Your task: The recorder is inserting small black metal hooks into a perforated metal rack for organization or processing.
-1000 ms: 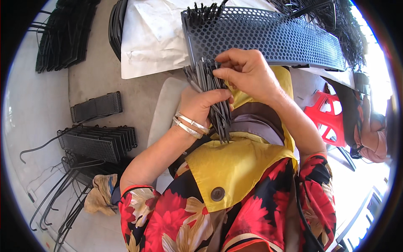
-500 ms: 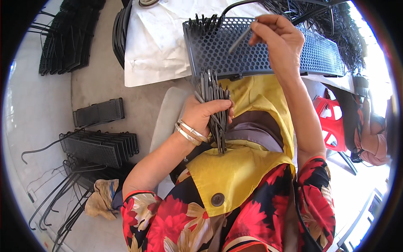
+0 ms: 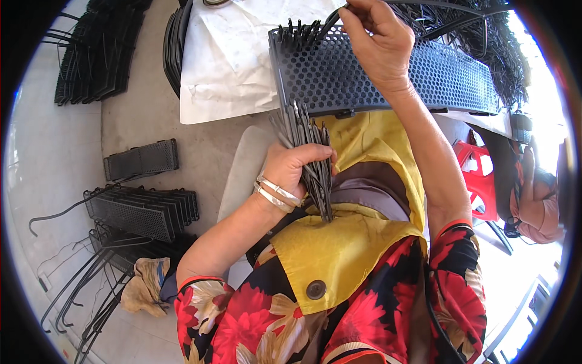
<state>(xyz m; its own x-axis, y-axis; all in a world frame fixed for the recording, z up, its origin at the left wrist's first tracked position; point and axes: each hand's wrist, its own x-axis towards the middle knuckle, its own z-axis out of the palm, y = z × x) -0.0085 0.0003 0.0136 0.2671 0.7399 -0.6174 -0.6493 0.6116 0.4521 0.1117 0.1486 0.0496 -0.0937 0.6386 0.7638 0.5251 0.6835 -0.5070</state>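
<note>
My left hand (image 3: 297, 167) is wrapped round a bundle of thin grey-black strips (image 3: 312, 176), held upright over my lap below the panel's near edge. Before me lies a long black perforated metal panel (image 3: 376, 73) with rows of round holes. Several dark strips (image 3: 300, 33) stand bunched in the holes at its far left corner. Raised above the panel's far edge, my right hand (image 3: 382, 45) has thumb and fingertips pinched together beside a curved black rod (image 3: 436, 4). What the pinch holds, if anything, I cannot make out.
White sheeting (image 3: 224, 67) covers the table under the panel. A heap of dark strips (image 3: 506, 60) lies at far right. Stacked black perforated racks (image 3: 142, 212) with hooked rods stand on the floor at left. A red stool (image 3: 476, 176) and another person (image 3: 536, 203) are at right.
My right hand has moved up and left, toward the panel's far edge; the strip seen in it earlier no longer shows. My left hand keeps its bundle in nearly the same place.
</note>
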